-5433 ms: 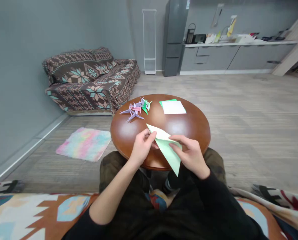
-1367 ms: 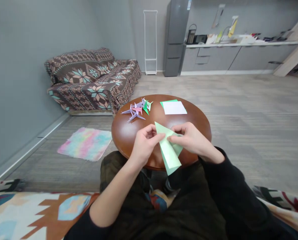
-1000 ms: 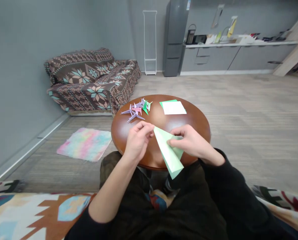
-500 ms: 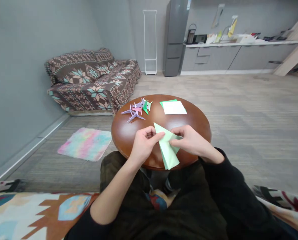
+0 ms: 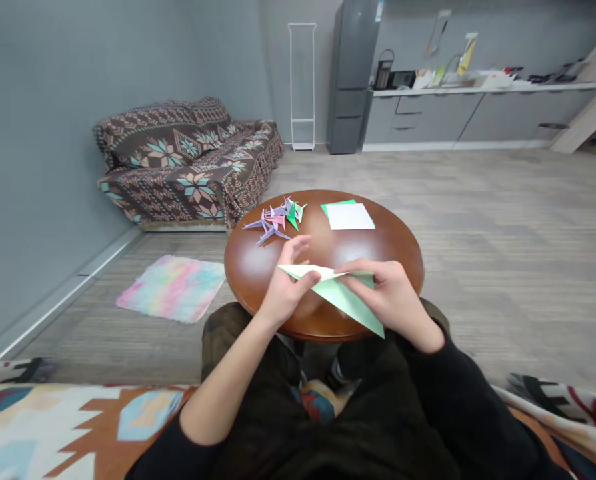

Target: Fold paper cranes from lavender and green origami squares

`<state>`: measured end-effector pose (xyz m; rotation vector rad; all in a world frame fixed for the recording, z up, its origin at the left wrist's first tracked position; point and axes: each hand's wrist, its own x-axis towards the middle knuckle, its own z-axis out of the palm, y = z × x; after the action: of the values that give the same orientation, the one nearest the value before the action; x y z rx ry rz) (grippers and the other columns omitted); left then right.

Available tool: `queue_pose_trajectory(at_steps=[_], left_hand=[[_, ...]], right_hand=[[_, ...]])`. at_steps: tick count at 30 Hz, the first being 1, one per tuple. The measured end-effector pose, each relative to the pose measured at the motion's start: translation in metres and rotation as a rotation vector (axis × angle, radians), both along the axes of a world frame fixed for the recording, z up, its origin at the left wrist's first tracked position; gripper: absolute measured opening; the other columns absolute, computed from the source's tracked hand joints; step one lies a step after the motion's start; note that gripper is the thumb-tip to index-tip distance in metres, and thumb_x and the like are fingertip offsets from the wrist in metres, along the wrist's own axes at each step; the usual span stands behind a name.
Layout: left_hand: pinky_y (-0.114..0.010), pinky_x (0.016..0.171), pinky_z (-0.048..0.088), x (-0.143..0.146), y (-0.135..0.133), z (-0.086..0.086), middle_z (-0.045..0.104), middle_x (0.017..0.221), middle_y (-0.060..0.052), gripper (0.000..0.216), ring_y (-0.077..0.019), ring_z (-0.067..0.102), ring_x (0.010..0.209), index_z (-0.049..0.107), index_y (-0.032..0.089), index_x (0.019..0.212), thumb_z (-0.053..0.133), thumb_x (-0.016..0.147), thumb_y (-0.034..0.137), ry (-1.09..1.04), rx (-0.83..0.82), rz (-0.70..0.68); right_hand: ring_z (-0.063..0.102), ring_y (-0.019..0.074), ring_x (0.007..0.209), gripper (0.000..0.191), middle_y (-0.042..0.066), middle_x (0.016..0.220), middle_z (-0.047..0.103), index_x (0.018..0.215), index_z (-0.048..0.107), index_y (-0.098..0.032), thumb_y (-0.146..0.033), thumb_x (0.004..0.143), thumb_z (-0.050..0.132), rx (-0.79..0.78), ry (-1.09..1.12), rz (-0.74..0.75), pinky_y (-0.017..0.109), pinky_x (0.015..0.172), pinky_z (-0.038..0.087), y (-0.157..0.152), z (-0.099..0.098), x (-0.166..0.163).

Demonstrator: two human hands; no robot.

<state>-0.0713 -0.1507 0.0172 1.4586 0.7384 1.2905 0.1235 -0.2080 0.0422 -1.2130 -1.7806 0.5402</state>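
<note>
A pale green sheet of folded paper (image 5: 351, 301) is held above the near part of the round table, with a long pointed corner hanging down to the right. My right hand (image 5: 391, 287) pinches its upper edge between thumb and fingers. At the paper's left tip is my left hand (image 5: 291, 277), its thumb lying over the paper and its index finger raised away from it. The other left fingers are partly hidden behind the sheet. Beyond my left hand, several folded paper figures (image 5: 274, 221) in purple, pink and green lie in a cluster.
On the brown round table (image 5: 248, 280), a white sheet (image 5: 351, 217) lies over green paper (image 5: 327, 209) at the far side. A patterned sofa (image 5: 188, 167) and a pastel rug (image 5: 171, 287) are to the left. A fridge (image 5: 351, 80) and kitchen counter (image 5: 478, 117) stand at the back.
The green paper has been turned: its long part now points to the lower right and its tip to the left. My left index finger has lifted; my right hand has moved slightly right.
</note>
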Motion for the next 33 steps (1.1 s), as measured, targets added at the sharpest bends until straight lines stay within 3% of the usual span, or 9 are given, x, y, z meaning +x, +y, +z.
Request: queue_pose_trajectory(at_steps=[2, 4, 7, 10, 19, 23, 27, 30, 33], left_hand=[[-0.037, 0.105, 0.045, -0.003, -0.001, 0.002, 0.057, 0.145, -0.015, 0.087, -0.0313, 0.048, 0.14, 0.054, 0.025, 0.139, 0.092, 0.062, 0.041, 0.014, 0.064, -0.111], [-0.038, 0.102, 0.047, -0.003, -0.001, 0.002, 0.065, 0.132, -0.015, 0.092, -0.0314, 0.058, 0.129, 0.054, 0.024, 0.138, 0.095, 0.057, 0.039, 0.049, 0.029, -0.197], [-0.031, 0.083, 0.053, -0.002, -0.003, 0.002, 0.074, 0.099, -0.008, 0.06, -0.0235, 0.07, 0.092, 0.068, 0.017, 0.112, 0.093, 0.061, 0.038, 0.132, -0.034, -0.15], [-0.029, 0.073, 0.054, 0.0, -0.007, 0.002, 0.076, 0.09, -0.007, 0.043, -0.0218, 0.07, 0.08, 0.074, 0.015, 0.091, 0.093, 0.061, 0.038, 0.165, -0.108, -0.068], [-0.031, 0.075, 0.057, 0.002, -0.016, -0.002, 0.08, 0.103, -0.011, 0.039, -0.0257, 0.073, 0.087, 0.079, 0.014, 0.103, 0.081, 0.078, 0.043, 0.15, -0.223, -0.077], [-0.035, 0.096, 0.053, 0.005, -0.018, -0.004, 0.07, 0.134, -0.01, 0.047, -0.0272, 0.067, 0.116, 0.066, 0.022, 0.136, 0.066, 0.091, 0.036, 0.147, -0.102, -0.191], [-0.035, 0.101, 0.048, 0.004, -0.018, -0.002, 0.071, 0.128, -0.008, 0.04, -0.0252, 0.065, 0.116, 0.075, 0.026, 0.124, 0.054, 0.091, 0.019, 0.281, 0.075, -0.207], [-0.036, 0.096, 0.048, -0.002, -0.019, 0.004, 0.07, 0.123, -0.009, 0.044, -0.0264, 0.065, 0.111, 0.076, 0.026, 0.122, 0.055, 0.085, 0.015, 0.36, 0.148, -0.261], [-0.038, 0.096, 0.047, -0.007, -0.021, 0.01, 0.066, 0.128, -0.012, 0.049, -0.031, 0.063, 0.113, 0.071, 0.023, 0.13, 0.064, 0.082, 0.028, 0.341, 0.159, -0.407]], right_hand=[[0.071, 0.0221, 0.076, 0.014, 0.004, 0.088, 0.08, 0.09, 0.078, -0.021, -0.028, 0.09, 0.066, -0.052, 0.092, -0.004, 0.032, 0.073, 0.053, 0.003, 0.001, 0.003], [0.07, 0.0225, 0.076, 0.016, 0.006, 0.088, 0.079, 0.09, 0.078, -0.019, -0.031, 0.089, 0.067, -0.1, 0.159, -0.011, 0.031, 0.068, 0.051, 0.004, 0.0, 0.005], [0.065, 0.0202, 0.068, 0.021, 0.005, 0.079, 0.075, 0.088, 0.077, -0.017, -0.036, 0.089, 0.067, -0.125, 0.204, -0.041, 0.029, 0.06, 0.047, 0.007, -0.005, 0.008], [0.058, 0.017, 0.061, 0.028, 0.003, 0.069, 0.069, 0.075, 0.073, -0.016, -0.041, 0.087, 0.07, -0.134, 0.287, -0.075, 0.027, 0.055, 0.042, 0.011, -0.011, 0.012], [0.058, 0.0178, 0.055, 0.044, 0.004, 0.065, 0.069, 0.074, 0.069, -0.018, -0.061, 0.076, 0.076, -0.318, 0.632, -0.129, 0.029, 0.052, 0.044, 0.018, -0.021, 0.015], [0.06, 0.0187, 0.057, 0.049, 0.005, 0.067, 0.069, 0.075, 0.067, -0.018, -0.066, 0.076, 0.072, -0.412, 0.719, -0.099, 0.03, 0.055, 0.047, 0.023, -0.028, 0.014], [0.061, 0.0198, 0.064, 0.049, 0.003, 0.07, 0.066, 0.08, 0.065, -0.02, -0.069, 0.08, 0.067, -0.414, 0.76, -0.086, 0.031, 0.06, 0.049, 0.028, -0.033, 0.02], [0.06, 0.0176, 0.066, 0.044, 0.0, 0.074, 0.063, 0.092, 0.066, -0.021, -0.062, 0.078, 0.073, -0.39, 0.727, -0.01, 0.029, 0.061, 0.047, 0.026, -0.031, 0.025], [0.056, 0.0143, 0.066, 0.034, -0.002, 0.075, 0.062, 0.089, 0.065, -0.02, -0.045, 0.074, 0.083, -0.313, 0.632, -0.004, 0.026, 0.061, 0.043, 0.024, -0.028, 0.029]])
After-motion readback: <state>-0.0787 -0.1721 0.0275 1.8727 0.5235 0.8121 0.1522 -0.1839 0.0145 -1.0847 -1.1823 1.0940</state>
